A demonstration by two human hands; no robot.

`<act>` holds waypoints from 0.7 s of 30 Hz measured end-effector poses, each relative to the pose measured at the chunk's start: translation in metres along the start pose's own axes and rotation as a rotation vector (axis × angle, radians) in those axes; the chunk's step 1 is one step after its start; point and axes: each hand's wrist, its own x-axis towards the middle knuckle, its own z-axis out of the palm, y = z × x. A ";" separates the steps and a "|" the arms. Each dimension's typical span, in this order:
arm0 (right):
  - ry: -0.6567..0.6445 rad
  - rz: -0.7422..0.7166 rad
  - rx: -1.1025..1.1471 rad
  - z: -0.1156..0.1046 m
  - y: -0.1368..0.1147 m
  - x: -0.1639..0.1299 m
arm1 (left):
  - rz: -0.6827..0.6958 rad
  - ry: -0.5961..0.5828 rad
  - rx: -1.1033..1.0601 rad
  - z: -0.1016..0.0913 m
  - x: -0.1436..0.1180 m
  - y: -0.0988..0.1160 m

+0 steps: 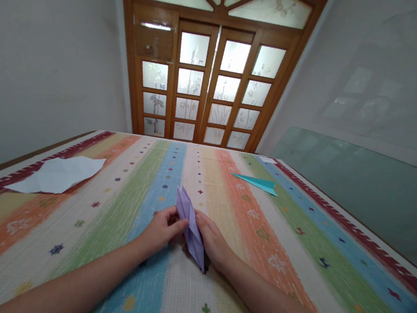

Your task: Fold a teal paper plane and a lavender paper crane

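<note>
Between my two hands is a folded piece of purple origami paper point(193, 232), long and narrow with pointed ends, held just above the striped tablecloth point(108, 245). My left hand point(165, 228) is closed on its left side, the thumb lying on the folded face and the other fingers partly hidden beneath. My right hand point(212, 237) grips its right edge, with its fingertips mostly hidden behind the paper. Two points stick up at the far end, and one sharp tip points back toward me.
A turquoise paper plane point(256, 183) lies on the cloth at the right. To the left rests a creased white sheet of paper point(59, 174). A small white slip point(267, 160) sits at the far right edge. Beyond the table stand wooden doors point(211, 86) with frosted panes.
</note>
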 end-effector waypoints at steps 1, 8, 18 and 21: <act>-0.004 0.004 -0.007 0.000 0.000 0.000 | 0.001 -0.011 0.001 0.000 0.000 0.001; 0.132 -0.138 -0.230 -0.004 0.000 0.002 | 0.008 0.009 0.021 0.001 -0.001 0.002; 0.125 -0.231 -0.230 -0.011 0.006 0.001 | 0.015 0.017 -0.050 -0.001 0.001 0.002; 0.118 -0.278 -0.306 -0.010 0.004 -0.003 | 0.002 0.014 -0.077 -0.001 0.001 0.003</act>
